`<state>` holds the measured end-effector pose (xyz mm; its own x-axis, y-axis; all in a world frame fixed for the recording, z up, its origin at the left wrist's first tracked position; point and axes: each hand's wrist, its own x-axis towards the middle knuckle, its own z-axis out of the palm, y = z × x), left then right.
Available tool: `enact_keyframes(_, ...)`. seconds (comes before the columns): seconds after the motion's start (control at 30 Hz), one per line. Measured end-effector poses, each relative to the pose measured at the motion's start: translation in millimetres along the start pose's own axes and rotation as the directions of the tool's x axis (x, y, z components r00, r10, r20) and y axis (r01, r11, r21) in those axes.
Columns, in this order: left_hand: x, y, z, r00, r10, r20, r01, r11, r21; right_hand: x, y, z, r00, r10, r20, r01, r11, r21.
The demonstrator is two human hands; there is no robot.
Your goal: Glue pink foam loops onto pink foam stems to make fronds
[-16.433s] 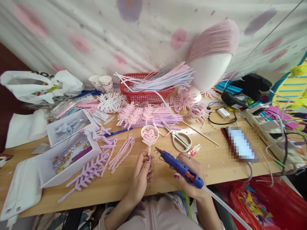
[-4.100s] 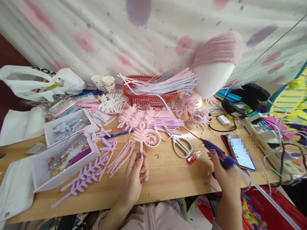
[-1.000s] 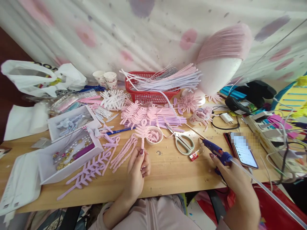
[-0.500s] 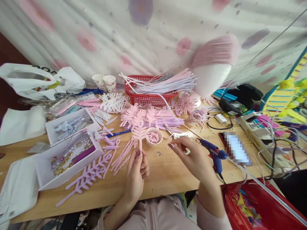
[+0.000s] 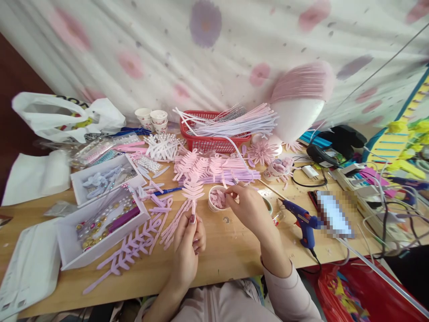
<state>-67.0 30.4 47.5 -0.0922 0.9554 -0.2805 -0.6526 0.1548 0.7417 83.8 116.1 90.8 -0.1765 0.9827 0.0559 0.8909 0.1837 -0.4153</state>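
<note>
My left hand (image 5: 188, 241) is closed, thumb and fingers pinching the stem of a pink pipe-cleaner leaf sprig (image 5: 193, 191) that stands upright with its side leaves spread. My right hand (image 5: 250, 209) reaches the right edge of a small paper cup (image 5: 213, 207), its fingertips pressed together there. Short pink pipe-cleaner pieces (image 5: 217, 197) fill the cup. Whatever the right fingertips pinch is too hidden to make out. Several finished-looking pink sprigs (image 5: 187, 163) lie behind the cup. Pink twisted strips (image 5: 172, 226) and a lilac leaf sprig (image 5: 129, 246) rest left of my left hand.
A red basket (image 5: 201, 144) of pipe cleaners stands at the back, beside a white head form (image 5: 298, 112). White boxes (image 5: 100, 257) of beads sit at left. A blue glue gun (image 5: 303, 219), a phone (image 5: 335, 214) and a power strip (image 5: 368, 205) with cables are at right.
My right hand has moved left and down from the scissors area to the cup. My left hand still holds the pink sprig upright. The view has shifted slightly.
</note>
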Motion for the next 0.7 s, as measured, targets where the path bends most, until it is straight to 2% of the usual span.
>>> enact_keyframes(0.2,2,1,0.7,1.0,0.018,-0.01,-0.018,1.0,-0.005,0,9,-2,1.0,0.01,0.03,-0.017,0.972,0.233)
enact_keyframes(0.47,2,0,2.8,1.0,0.001,-0.001,-0.001,1.0,0.022,2,6,0,0.996,-0.068,0.065,0.061,0.992,0.113)
enact_keyframes(0.6,2,0,1.5,1.0,0.005,-0.007,-0.005,1.0,0.024,5,1,2,0.996,-0.072,0.055,0.064,0.99,0.128)
enact_keyframes(0.7,2,-1,0.7,1.0,0.009,-0.003,-0.009,1.0,0.023,8,2,5,0.991,-0.122,0.052,0.116,0.986,0.116)
